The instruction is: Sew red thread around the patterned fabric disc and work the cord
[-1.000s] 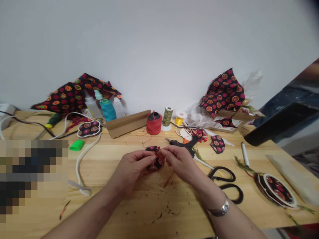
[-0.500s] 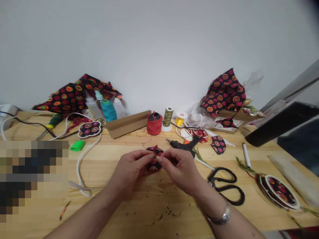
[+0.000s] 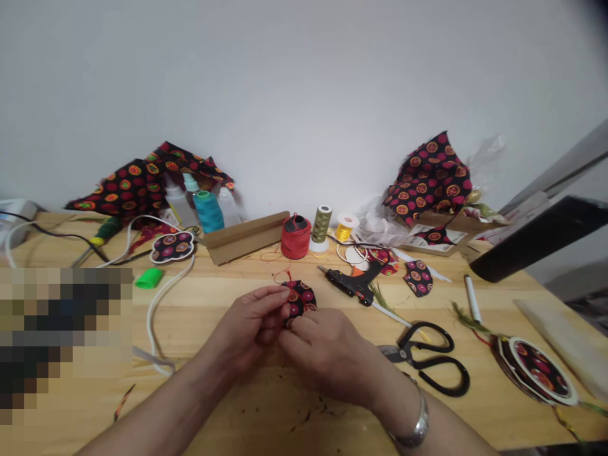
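A small dark fabric piece point(image 3: 303, 297) with red and orange round motifs is pinched in my left hand point(image 3: 259, 316), thumb and fingertips at its left edge. Red thread point(image 3: 289, 276) shows at its top left. My right hand point(image 3: 327, 351) is curled closed against the lower edge of the fabric, its back toward me. Its fingertips are hidden, so what they grip cannot be made out. Behind the fabric stands a red thread spool point(image 3: 295, 238). A black glue gun point(image 3: 349, 282) lies to the right, and black-handled scissors point(image 3: 427, 358) are beside my right wrist.
Olive point(image 3: 322, 223) and yellow thread spools point(image 3: 346, 228) stand near the wall, with a cardboard strip point(image 3: 247, 238) to their left. A flower-shaped fabric piece point(image 3: 171, 247) and a green cap point(image 3: 149, 278) lie left. At right are a marker point(image 3: 472, 299) and a round fabric-covered piece point(image 3: 539, 370).
My right hand has moved down from the top of the fabric and turned its back toward me. More of the fabric's face shows now. My left hand keeps its pinch.
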The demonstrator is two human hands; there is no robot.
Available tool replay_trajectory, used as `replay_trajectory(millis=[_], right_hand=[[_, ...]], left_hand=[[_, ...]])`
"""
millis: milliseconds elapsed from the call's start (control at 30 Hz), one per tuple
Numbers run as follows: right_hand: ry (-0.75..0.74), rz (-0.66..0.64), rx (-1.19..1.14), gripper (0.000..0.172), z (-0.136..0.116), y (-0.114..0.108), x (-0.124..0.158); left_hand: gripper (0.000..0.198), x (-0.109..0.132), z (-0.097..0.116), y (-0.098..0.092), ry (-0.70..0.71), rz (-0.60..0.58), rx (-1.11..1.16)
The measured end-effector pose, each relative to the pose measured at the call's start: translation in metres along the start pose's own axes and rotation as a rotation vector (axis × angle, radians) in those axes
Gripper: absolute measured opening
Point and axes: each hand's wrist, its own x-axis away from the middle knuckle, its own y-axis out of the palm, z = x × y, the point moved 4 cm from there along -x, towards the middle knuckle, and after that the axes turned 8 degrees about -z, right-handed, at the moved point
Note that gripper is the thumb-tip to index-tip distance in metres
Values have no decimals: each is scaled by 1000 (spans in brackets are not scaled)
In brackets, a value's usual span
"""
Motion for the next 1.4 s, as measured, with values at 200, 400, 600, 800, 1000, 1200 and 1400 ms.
replay_trajectory(millis=[200, 400, 600, 800, 1000, 1200, 1400], right_hand=[[87, 358, -584, 24, 7, -27, 6], [679, 507, -1224, 10, 48, 4, 7], [586, 591, -1140, 35, 47, -10, 16], [259, 463, -1319, 47, 39, -19, 16], [718, 430, -1418, 19, 55, 11, 6], [754, 397, -1651, 25, 47, 24, 3], [795, 399, -1585, 21, 51, 26, 4]], left_hand=[[7, -1, -2, 5, 42, -104, 62], [11, 0, -1, 9, 33, -80, -42], [13, 2, 3, 10, 71, -31, -49], [8, 2, 4, 10, 85, -55, -5], [14, 2, 0, 9, 93, -35, -126], [10, 6, 3, 16, 105, -22, -218], [10, 6, 1, 19, 93, -88, -257]])
